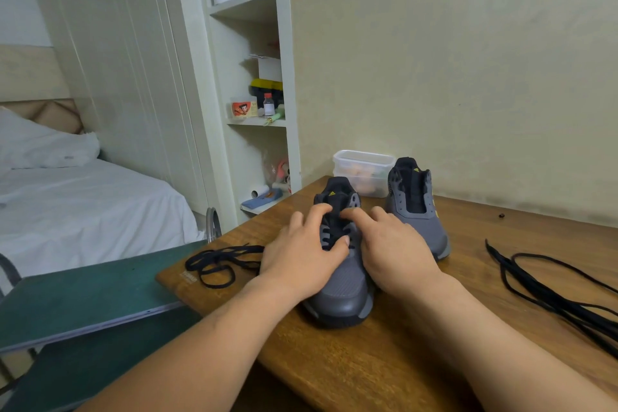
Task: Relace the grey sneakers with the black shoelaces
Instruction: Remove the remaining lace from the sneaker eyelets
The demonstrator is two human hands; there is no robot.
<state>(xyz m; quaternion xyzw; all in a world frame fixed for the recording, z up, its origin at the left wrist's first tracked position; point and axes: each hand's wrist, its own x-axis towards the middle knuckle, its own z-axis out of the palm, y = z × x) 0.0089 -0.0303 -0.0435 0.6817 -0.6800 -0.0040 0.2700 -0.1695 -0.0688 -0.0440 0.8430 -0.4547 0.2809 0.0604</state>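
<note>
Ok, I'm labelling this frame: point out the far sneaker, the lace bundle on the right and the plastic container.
Far sneaker (426, 227): head view, grey upper below the tongue.
Right lace bundle (575, 316): head view, mid-bundle strands.
Plastic container (363, 157): head view, lid.

Two grey sneakers: the near sneaker (346, 291), and the far sneaker (431, 231) at 1 o'clock. Two hands: left hand (301, 261), right hand (398, 254). One clear box (363, 160) at 12 o'clock. One loose lace (220, 256) at 9 o'clock. The lace bunch (575, 311) at 3 o'clock is too tangled to count.

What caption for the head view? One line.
Left hand and right hand work black lace on near grey sneaker; far sneaker unlaced.
</note>
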